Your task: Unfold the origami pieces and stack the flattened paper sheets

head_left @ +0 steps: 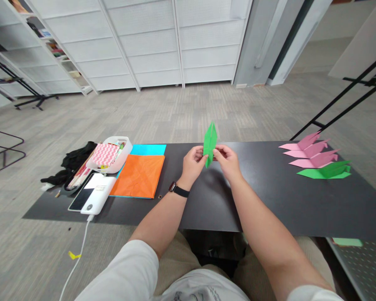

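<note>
A folded green paper (210,140), long and narrow with a pointed top, stands upright between my hands above the dark table (213,205). My left hand (193,162) pinches its lower left edge and wears a black watch on the wrist. On the other edge, my right hand (227,161) grips it with thumb and fingers. At the right of the table sit several folded paper figures in a row: pink ones (315,148) behind and a green one (326,171) in front.
Orange sheets (139,175) lie partly over blue paper (148,149) left of my hands. Beyond them are a white basket (128,146), a white power bank (98,194) with a cable, a phone (81,200) and black cloth (78,156).
</note>
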Available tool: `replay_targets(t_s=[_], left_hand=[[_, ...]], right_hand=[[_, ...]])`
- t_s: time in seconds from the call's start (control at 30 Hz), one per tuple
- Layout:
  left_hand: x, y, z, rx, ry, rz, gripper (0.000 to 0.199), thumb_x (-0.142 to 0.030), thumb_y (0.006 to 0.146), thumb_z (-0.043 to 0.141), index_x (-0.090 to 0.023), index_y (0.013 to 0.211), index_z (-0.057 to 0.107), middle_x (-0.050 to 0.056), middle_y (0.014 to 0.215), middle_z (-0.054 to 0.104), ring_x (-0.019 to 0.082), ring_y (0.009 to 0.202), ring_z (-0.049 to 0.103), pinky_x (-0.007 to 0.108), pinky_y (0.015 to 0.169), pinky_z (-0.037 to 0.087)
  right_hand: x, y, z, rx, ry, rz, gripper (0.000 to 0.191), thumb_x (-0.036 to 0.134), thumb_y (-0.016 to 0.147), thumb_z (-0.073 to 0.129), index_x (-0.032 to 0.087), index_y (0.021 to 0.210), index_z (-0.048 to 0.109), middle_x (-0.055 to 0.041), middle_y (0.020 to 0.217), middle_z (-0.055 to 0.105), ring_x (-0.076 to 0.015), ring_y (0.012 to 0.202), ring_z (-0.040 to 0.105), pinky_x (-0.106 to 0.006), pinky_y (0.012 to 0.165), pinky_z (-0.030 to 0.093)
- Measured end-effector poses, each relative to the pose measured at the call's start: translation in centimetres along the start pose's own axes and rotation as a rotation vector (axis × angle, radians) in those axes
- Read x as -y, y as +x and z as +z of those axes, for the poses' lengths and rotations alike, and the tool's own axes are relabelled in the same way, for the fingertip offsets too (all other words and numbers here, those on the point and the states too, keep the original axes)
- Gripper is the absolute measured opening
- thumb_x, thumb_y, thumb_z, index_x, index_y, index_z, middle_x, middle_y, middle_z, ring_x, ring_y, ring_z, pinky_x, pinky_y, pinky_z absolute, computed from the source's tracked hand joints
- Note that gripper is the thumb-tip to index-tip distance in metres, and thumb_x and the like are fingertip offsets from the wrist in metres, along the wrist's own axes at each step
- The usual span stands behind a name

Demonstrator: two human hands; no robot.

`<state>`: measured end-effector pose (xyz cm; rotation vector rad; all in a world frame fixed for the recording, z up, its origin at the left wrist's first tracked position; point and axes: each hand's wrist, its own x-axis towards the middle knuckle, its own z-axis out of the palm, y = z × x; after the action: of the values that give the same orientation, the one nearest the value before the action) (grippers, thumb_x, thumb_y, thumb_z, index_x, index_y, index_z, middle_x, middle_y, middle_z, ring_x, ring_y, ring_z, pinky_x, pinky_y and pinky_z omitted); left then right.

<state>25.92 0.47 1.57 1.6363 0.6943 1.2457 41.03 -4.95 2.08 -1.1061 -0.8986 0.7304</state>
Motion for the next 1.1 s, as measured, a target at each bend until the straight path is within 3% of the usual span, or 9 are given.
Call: replay_targets(t_s=[0.13, 0.37, 0.53, 0.7, 0.87, 1.1], left_hand=[[-0.3, 0.0, -0.1, -0.045, 0.132, 0.065, 0.024, -0.02, 0.09, 0.075, -0.022, 0.113, 0.069, 0.007, 0.106, 0.075, 0.017, 0.092, 0.073, 0.028, 0.074, 0.063], [-0.6, -0.3, 0.2, 0.064, 0.029, 0.142, 0.032, -0.029, 0.092, 0.079, -0.022, 0.121, 0.066, 0.009, 0.114, 0.071, 0.018, 0.098, 0.072, 0.03, 0.082, 0.064], [-0.2, -0.1, 0.0, 0.022, -0.075, 0.075, 0.037, -0.046, 0.089, 0.085, -0.02, 0.107, 0.066, 0.008, 0.106, 0.073, 0.018, 0.098, 0.074, 0.031, 0.086, 0.064], [-0.3, 0.1, 0.0, 0.02, -0.138, 0.049, 0.037, -0.046, 0.089, 0.084, -0.02, 0.109, 0.067, 0.007, 0.105, 0.077, 0.018, 0.097, 0.076, 0.035, 0.094, 0.063], [-0.9, -0.3, -0.1, -0.008, -0.022, 0.118, 0.027, -0.045, 0.101, 0.07, -0.021, 0.111, 0.071, 0.008, 0.108, 0.078, 0.02, 0.103, 0.076, 0.038, 0.1, 0.06], [-1.3, -0.4, -0.5, -0.063, 0.119, 0.175, 0.021, -0.039, 0.099, 0.072, -0.022, 0.111, 0.073, 0.007, 0.108, 0.078, 0.021, 0.104, 0.075, 0.038, 0.1, 0.059]], right_hand=[[-0.2, -0.2, 0.1, 0.064, -0.067, -0.056, 0.037, 0.059, 0.083, 0.081, 0.027, 0.101, 0.075, -0.0034, 0.1, 0.077, -0.0204, 0.087, 0.073, -0.04, 0.081, 0.068], [-0.6, 0.1, -0.2, -0.001, -0.102, -0.1, 0.032, 0.052, 0.086, 0.081, 0.026, 0.103, 0.075, -0.0038, 0.097, 0.078, -0.0213, 0.086, 0.075, -0.04, 0.082, 0.066], [0.0, -0.2, 0.0, 0.061, -0.214, -0.211, 0.024, 0.045, 0.085, 0.082, 0.026, 0.1, 0.079, -0.0049, 0.099, 0.078, -0.0204, 0.086, 0.074, -0.036, 0.081, 0.065], [0.8, -0.7, 0.1, 0.104, -0.298, -0.334, 0.014, 0.039, 0.092, 0.077, 0.026, 0.097, 0.081, -0.006, 0.099, 0.078, -0.0207, 0.089, 0.074, -0.036, 0.079, 0.064], [1.6, -0.8, 0.1, 0.087, -0.36, -0.402, 0.01, 0.032, 0.095, 0.072, 0.026, 0.099, 0.08, -0.0052, 0.098, 0.078, -0.0203, 0.088, 0.074, -0.038, 0.083, 0.064], [2.1, -1.0, 0.2, 0.095, -0.459, -0.496, 0.011, 0.027, 0.098, 0.066, 0.027, 0.098, 0.076, -0.0051, 0.097, 0.076, -0.0215, 0.089, 0.071, -0.04, 0.083, 0.061]])
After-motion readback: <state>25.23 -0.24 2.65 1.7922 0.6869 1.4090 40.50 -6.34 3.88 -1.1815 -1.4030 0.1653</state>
